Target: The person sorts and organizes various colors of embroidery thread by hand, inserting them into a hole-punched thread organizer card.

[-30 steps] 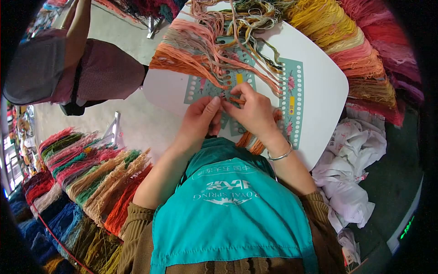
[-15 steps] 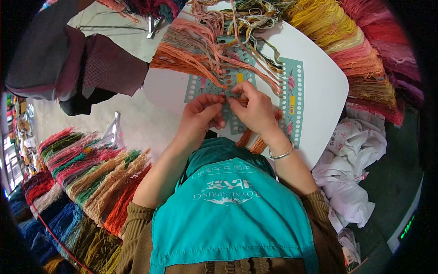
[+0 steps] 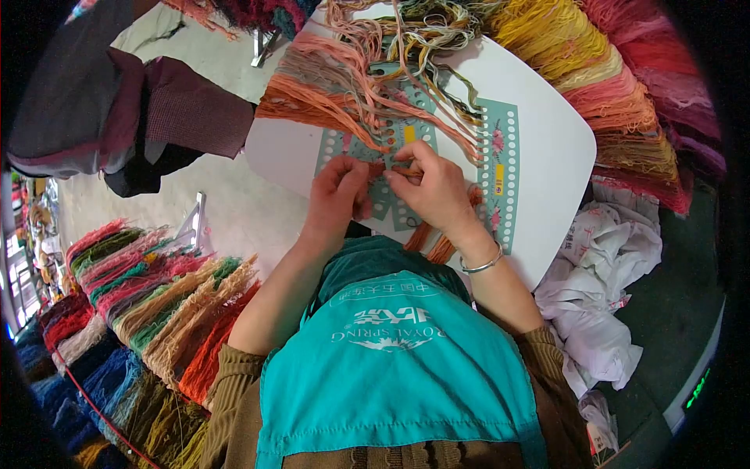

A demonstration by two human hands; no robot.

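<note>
My left hand (image 3: pixel 337 195) and my right hand (image 3: pixel 431 190) meet over a teal card with rows of punched holes (image 3: pixel 500 168) lying on a white table (image 3: pixel 547 156). Both pinch a short bundle of orange thread (image 3: pixel 394 170) at a hole in the card. More orange thread (image 3: pixel 430 238) hangs out under my right wrist, which wears a silver bangle (image 3: pixel 480 266). Bundles of salmon, orange and grey thread (image 3: pixel 328 86) are looped through the card's upper holes and fan out to the left.
Hanks of yellow, pink and red thread (image 3: pixel 625 86) line the table's right side. More coloured hanks (image 3: pixel 141 297) lie at lower left. Crumpled white paper (image 3: pixel 601 289) sits at right. Another person (image 3: pixel 117 109) stands at upper left. I wear a teal apron (image 3: pixel 391 367).
My left hand has slid up the card and its fingers have curled in tighter against the right hand's fingertips. The person at upper left has shifted position.
</note>
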